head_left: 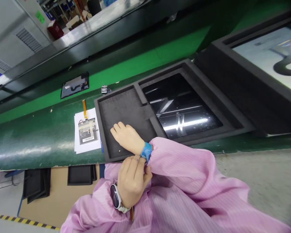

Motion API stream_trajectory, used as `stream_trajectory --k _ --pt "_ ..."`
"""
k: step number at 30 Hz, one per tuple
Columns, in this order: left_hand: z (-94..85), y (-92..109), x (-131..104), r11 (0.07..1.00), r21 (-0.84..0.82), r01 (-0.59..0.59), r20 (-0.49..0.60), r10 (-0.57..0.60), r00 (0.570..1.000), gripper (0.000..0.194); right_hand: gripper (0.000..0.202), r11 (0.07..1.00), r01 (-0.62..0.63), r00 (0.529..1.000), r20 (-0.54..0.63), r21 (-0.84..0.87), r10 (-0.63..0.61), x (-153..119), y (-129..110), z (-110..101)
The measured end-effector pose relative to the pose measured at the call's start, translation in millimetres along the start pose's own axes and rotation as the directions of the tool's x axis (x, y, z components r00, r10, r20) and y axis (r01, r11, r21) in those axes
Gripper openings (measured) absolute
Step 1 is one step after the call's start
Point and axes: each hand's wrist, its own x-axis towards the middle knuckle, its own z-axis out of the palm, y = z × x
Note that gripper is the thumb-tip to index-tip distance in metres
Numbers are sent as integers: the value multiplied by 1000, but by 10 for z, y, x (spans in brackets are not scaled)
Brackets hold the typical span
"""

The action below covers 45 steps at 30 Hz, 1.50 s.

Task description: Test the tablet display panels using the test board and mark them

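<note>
My left hand, with a white watch on its wrist, has its fingers closed at the blue wristband around my right wrist. Loosely curled into a fist, my right hand is over the black foam tray, nothing visible in it. The tray's right compartment holds a glossy black screen panel. Left of the tray, a flat electronic part with an orange ribbon cable lies on white paper.
A taller foam block bearing another panel stands at the right. Behind the tray are a small metal part and a dark panel on the green strip. Black trays rest below the bench edge at lower left.
</note>
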Motion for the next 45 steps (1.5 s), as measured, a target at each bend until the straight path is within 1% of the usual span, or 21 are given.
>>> stream_trajectory --k 4,8,10,12,15,17,19,20,22,24,25,27,33,35,38,39,41,42,43,45 --pt "-57 -37 -50 999 -6 -46 22 46 999 19 28 1000 -8 1000 0 -2 8 -14 1 -4" --pt "-64 -55 -114 999 23 -49 35 48 998 25 31 1000 -28 1000 7 6 28 -16 -1 0" --pt "-25 -44 -111 999 43 -23 -10 23 1000 25 32 999 -41 999 12 12 41 -17 -1 4" --pt "34 -33 -87 1000 28 9 -69 -7 998 20 33 998 -52 998 19 19 52 -17 3 6" --pt "121 -43 -54 999 -48 18 -143 -25 989 12 33 998 -62 998 32 27 62 -14 16 3" --pt "157 -65 -57 994 -112 13 -177 -33 984 12 32 997 -70 997 38 31 69 -9 25 -3" --pt "174 -87 -79 980 -193 43 -206 -84 975 13 33 996 -79 996 43 36 78 -6 28 -13" --pt "178 -95 -96 966 -247 81 -213 -135 968 13 33 996 -85 996 45 38 83 -5 28 -19" --pt "184 -98 -131 908 -373 190 -200 -279 939 11 32 995 -95 995 49 43 92 -6 22 -30" --pt "196 -89 -161 834 -473 286 -162 -401 901 11 32 993 -104 994 51 47 102 -10 14 -39" --pt "205 -82 -173 804 -502 317 -144 -440 887 13 32 993 -108 993 50 48 105 -12 10 -43" --pt "230 -67 -185 774 -533 342 -126 -473 872 17 33 993 -110 993 50 49 108 -16 4 -48" --pt "299 -44 -193 754 -561 341 -162 -504 848 25 32 993 -110 993 43 46 108 -23 3 -46" --pt "310 -49 -209 762 -546 348 -145 -495 856 22 32 993 -110 993 39 48 108 -27 11 -45" --pt "321 -73 -234 767 -542 344 -117 -474 873 10 32 992 -112 993 36 51 110 -35 29 -43" --pt "324 -81 -237 774 -539 333 -116 -460 881 12 32 992 -112 993 35 52 111 -36 34 -42" --pt "331 -91 -228 804 -518 292 -142 -417 898 13 31 992 -114 993 31 51 112 -36 38 -35" --pt "334 -90 -218 822 -502 267 -162 -393 905 10 31 992 -115 993 27 49 114 -36 36 -31" --pt "338 -86 -205 839 -487 244 -183 -371 911 6 31 992 -117 993 23 48 116 -36 32 -29" --pt "341 -70 -175 855 -471 218 -210 -348 914 6 30 991 -124 992 13 42 124 -49 25 -42"
